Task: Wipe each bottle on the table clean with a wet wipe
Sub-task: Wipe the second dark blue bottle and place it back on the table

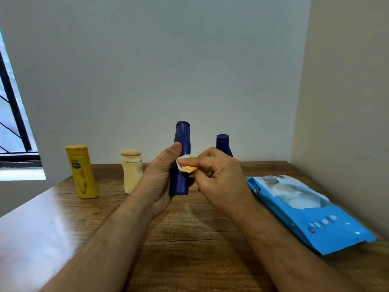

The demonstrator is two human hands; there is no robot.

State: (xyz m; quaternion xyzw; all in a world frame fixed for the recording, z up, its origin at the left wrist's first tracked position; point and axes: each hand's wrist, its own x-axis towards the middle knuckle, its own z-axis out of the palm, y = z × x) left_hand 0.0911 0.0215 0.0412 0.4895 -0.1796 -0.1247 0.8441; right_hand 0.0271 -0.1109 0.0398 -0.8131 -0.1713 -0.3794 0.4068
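The left hand (pixel 160 178) grips a tall dark blue plastic bottle (pixel 180 159) around its lower body, thumb up along the near side, holding it upright and seemingly lifted just clear of the brown wood-grain desk (pixel 189 239). The right hand (pixel 219 178) pinches a small folded white wet wipe (pixel 186 165), stained orange along its lower fold, between thumb and fingers (pixel 202 159), and presses it against the bottle's waist at its 3 o'clock side.

The step in hand looks like the wiping of this tall blue bottle, about midway up its body. Scuffed pale marks show near the top of the bottle, so that part probably still wants attention.

Three other bottles stand on the desk: a yellow plastic bottle with a flat cap (pixel 81 171) at 10 o'clock from the hands, a cream-coloured squat bottle (pixel 131 170) between it and the left hand, and a shorter dark blue capped bottle (pixel 223 144) behind the right hand at 1 o'clock. A light blue soft pack of wet wipes (pixel 311 216) lies at 3 o'clock, its flap open with white wipes showing.

The next move likely calls for turning the bottle in the left hand while the wipe runs up toward the neck and round the far side. The wipe already looks soiled, so refolding it or drawing a fresh one from the pack may be wise.
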